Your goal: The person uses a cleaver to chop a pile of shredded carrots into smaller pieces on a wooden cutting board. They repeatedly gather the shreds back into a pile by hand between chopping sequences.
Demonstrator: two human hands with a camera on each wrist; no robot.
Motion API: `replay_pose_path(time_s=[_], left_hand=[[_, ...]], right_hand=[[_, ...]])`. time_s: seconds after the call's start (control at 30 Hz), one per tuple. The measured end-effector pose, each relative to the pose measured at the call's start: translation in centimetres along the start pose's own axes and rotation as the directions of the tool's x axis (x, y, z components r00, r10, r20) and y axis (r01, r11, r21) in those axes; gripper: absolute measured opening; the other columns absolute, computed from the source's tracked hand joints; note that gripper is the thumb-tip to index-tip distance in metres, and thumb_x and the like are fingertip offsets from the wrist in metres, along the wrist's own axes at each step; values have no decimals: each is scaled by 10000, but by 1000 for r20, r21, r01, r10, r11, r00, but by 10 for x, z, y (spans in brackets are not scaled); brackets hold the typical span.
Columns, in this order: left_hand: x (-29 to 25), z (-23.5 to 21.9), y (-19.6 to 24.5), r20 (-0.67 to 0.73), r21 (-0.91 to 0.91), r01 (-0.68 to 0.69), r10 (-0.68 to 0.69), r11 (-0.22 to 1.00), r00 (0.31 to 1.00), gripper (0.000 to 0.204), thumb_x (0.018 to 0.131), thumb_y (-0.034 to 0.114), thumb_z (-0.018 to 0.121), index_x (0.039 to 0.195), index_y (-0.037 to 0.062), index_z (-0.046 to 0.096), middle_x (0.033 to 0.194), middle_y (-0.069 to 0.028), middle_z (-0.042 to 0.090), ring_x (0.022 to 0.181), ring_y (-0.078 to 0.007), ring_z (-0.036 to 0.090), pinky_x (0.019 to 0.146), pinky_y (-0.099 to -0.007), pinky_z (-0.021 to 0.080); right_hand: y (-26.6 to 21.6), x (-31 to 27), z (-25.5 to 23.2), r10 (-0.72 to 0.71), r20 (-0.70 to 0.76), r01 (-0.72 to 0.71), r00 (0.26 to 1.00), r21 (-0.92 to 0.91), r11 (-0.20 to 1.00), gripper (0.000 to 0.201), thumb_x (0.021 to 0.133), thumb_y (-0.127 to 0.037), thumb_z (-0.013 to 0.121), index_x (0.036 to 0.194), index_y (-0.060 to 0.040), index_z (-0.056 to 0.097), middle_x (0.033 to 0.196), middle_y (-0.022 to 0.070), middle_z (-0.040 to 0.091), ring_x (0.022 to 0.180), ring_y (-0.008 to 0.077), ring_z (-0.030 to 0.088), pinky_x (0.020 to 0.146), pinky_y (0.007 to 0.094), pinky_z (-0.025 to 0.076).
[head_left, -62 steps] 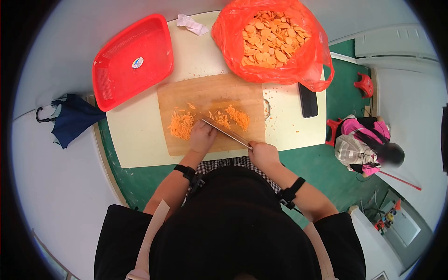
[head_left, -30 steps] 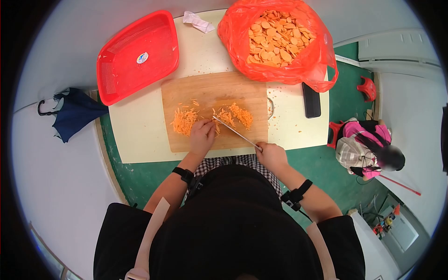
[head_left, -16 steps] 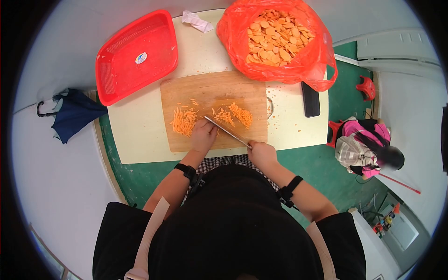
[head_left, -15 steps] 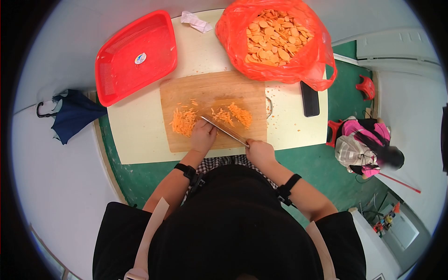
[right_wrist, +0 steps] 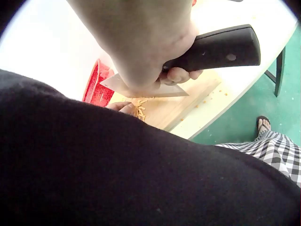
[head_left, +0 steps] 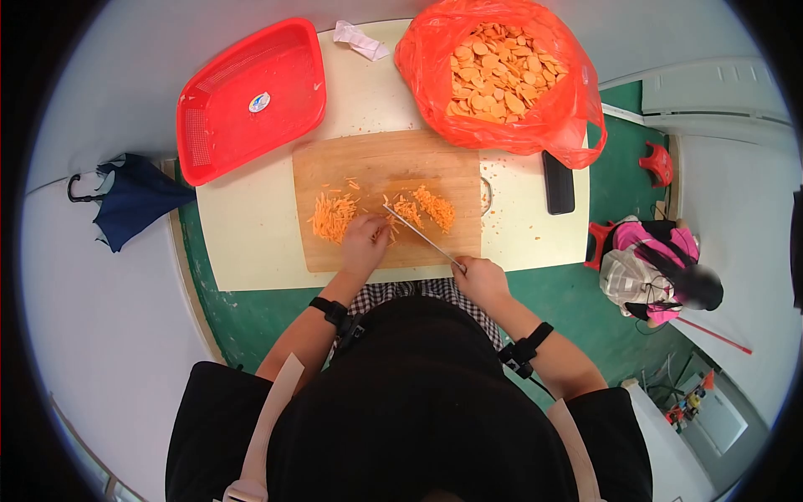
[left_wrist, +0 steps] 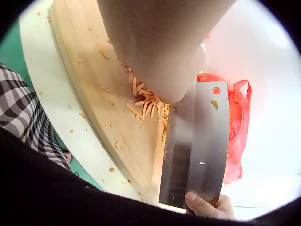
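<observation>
The right hand grips a cleaver, its blade slanting up and left over the wooden cutting board. The black handle lies in the right fist in the right wrist view. Just left of the blade, the left hand has bent fingers low on the board, holding carrot strips that show at its fingertips; the grip itself is partly hidden. A pile of carrot strips lies left of that hand, and finely cut carrot lies right of the blade. The left wrist view shows the broad blade beside strips.
A red basket stands at the table's back left. Behind the board on the right is a red bag of carrot slices. Crumpled paper and a phone lie on the table. A person in pink is at the right.
The right hand and cleaver have shifted right, and the blade's tip has moved away from the left fingers. Blade now appears edge-on from above. The left hand has barely moved.
</observation>
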State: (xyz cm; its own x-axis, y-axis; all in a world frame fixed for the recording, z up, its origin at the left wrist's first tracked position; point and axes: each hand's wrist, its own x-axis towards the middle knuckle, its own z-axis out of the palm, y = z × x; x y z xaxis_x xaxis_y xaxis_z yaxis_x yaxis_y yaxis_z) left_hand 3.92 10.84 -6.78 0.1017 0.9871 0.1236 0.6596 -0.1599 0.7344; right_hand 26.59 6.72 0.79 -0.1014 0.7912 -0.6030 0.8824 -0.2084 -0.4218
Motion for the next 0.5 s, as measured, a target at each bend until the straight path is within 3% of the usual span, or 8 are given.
replay_pose_path(time_s=[0.17,0.23,0.5], left_hand=[[3,-6,0,66,32,48,-50,998,997,89,717,91,664,779,30,648,777,-88,603,749,-260,572,666,-351,458],[3,-8,3,153,50,79,-86,996,984,114,706,104,661,793,30,654,810,-100,606,796,-281,568,697,-363,473],[-6,5,3,121,58,35,-42,998,992,113,708,83,637,805,28,655,781,-100,602,786,-288,567,683,-371,477]], right_hand=[[-5,5,8,-19,20,20,1000,-57,998,188,815,-214,503,769,-70,615,683,159,623,662,331,620,616,429,504],[-9,5,11,10,25,-7,1000,-105,994,180,808,-200,499,763,-67,613,712,152,635,679,324,627,630,428,506],[-25,27,8,11,97,0,995,-107,994,202,814,-216,496,803,-57,620,749,155,642,711,324,629,658,425,507]])
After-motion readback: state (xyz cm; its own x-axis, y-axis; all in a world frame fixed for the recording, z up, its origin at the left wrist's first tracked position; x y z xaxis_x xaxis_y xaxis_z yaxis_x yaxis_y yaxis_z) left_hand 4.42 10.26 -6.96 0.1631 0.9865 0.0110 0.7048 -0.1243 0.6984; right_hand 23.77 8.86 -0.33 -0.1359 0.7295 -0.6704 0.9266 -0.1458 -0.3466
